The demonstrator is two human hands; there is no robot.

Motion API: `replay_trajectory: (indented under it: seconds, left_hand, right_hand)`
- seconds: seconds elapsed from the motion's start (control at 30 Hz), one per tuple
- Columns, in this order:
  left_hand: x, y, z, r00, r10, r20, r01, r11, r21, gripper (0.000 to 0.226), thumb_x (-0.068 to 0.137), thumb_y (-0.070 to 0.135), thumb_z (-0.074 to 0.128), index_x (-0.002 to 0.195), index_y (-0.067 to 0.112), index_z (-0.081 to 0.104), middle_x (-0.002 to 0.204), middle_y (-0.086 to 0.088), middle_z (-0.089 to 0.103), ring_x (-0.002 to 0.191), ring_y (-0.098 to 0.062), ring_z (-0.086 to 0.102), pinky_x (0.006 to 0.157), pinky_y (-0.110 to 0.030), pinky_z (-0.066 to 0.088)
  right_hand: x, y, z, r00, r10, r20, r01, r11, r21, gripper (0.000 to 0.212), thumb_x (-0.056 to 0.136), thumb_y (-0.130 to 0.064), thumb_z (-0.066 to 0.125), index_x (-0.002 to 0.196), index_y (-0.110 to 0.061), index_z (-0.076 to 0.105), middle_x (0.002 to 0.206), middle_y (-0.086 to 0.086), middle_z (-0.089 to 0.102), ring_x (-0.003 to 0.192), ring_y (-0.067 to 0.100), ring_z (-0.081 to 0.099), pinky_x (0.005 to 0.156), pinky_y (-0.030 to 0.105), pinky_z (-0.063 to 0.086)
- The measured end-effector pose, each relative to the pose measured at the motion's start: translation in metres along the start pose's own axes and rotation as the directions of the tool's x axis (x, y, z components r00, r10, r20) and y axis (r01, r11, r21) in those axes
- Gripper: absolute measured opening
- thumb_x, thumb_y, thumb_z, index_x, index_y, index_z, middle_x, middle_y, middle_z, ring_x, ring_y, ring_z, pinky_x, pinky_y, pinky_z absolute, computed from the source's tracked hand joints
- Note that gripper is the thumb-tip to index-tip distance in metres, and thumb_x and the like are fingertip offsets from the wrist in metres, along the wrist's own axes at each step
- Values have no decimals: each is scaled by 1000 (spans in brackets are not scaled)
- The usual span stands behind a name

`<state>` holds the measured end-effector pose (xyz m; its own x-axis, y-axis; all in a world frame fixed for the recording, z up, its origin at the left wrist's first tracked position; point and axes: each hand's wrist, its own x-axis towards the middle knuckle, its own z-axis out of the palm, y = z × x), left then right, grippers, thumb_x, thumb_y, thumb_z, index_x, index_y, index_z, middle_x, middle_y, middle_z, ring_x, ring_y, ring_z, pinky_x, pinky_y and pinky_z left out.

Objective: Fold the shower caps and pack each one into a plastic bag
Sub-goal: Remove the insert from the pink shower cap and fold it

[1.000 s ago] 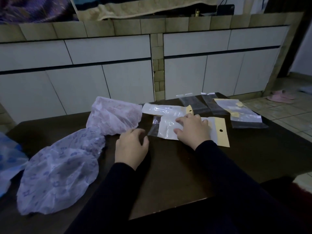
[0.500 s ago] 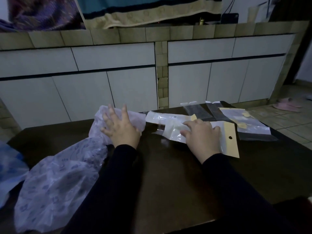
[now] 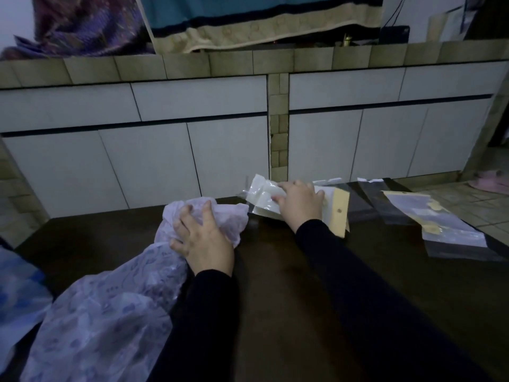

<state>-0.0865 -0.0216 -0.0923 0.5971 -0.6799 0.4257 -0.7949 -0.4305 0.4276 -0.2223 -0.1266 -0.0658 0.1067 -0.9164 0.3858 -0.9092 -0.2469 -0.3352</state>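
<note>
Left hand (image 3: 203, 241) gripping a shower cap (image 3: 115, 307); right hand (image 3: 300, 206) holding down a packed bag (image 3: 264, 199).

Left grip: fingers curling into the crumpled upper end of the pale patterned cap, bunching it, where a second ago this hand was lying empty on the counter (image 3: 289, 285) just beside it. Right grip: fingers curling over the filled bag with the yellow header card, which is now sitting tilted and further back than before. Remainder of the cap is trailing toward the near left edge, unfolded. Further right, empty clear bags (image 3: 371, 197) and another filled bag (image 3: 438, 227) are lying flat. A blue cap (image 3: 19, 293) is showing at far left. Judgement: one pack is finishing and the next cap is being taken up for folding.
</note>
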Motion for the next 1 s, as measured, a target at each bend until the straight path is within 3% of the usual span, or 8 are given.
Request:
replay_trajectory:
  seconds: [0.3,0.5,0.63,0.7,0.8,0.9,1.0]
  left_hand:
    - [6,1,-3,997,-64,-34,62,997,-46,73,78,1,60,140,34,37,151,-10,12,139,-33,11,103,-51,23]
    - [12,9,-16,989,-75,-124,54,984,-170,49,81,-3,57,124,20,52,149,-10,22,136,-32,18,109,-46,19]
    - [17,13,-26,964,-13,-266,-58,964,-258,37,81,-4,57,113,15,57,145,-13,31,133,-35,26,109,-49,28]
    - [15,17,-33,942,56,-330,-150,953,-265,35,80,0,59,110,17,58,142,-12,34,132,-34,28,106,-48,30]
    - [6,24,-47,915,152,-373,-272,916,-296,35,77,12,52,111,18,59,140,-11,38,131,-33,30,104,-47,30]
    - [-6,27,-59,896,235,-377,-364,875,-319,36,79,9,56,113,18,60,133,-8,46,127,-31,37,101,-43,31]
    - [-15,26,-70,898,276,-344,-400,837,-373,33,88,15,46,118,18,59,121,-3,57,117,-23,46,99,-39,38]
  right_hand:
    - [-10,-3,21,999,-36,-25,33,995,-95,51,87,-57,56,131,-30,54,124,1,56,115,23,47,93,39,38]
    - [-19,0,15,996,-71,-54,67,995,-78,58,86,-59,55,136,-31,48,126,-1,52,114,22,44,91,37,35]
    - [-25,-2,7,982,-174,-74,177,983,46,65,83,-55,60,142,-34,40,132,-3,45,121,20,40,98,38,30]
    - [-29,-6,0,945,-291,-146,323,897,302,72,81,-46,68,144,-35,36,138,-4,39,128,18,37,104,36,28]
    - [-40,-14,-14,900,-396,-184,403,593,697,76,81,-38,70,146,-36,31,149,-9,34,137,10,34,113,37,31]
    - [-49,-14,-29,894,-403,-195,357,379,854,60,83,-43,64,138,-32,43,140,-10,49,131,13,45,107,47,40]
    - [-59,-10,-44,899,-386,-207,322,264,909,50,86,-51,54,123,-17,59,119,3,64,114,25,58,95,56,45]
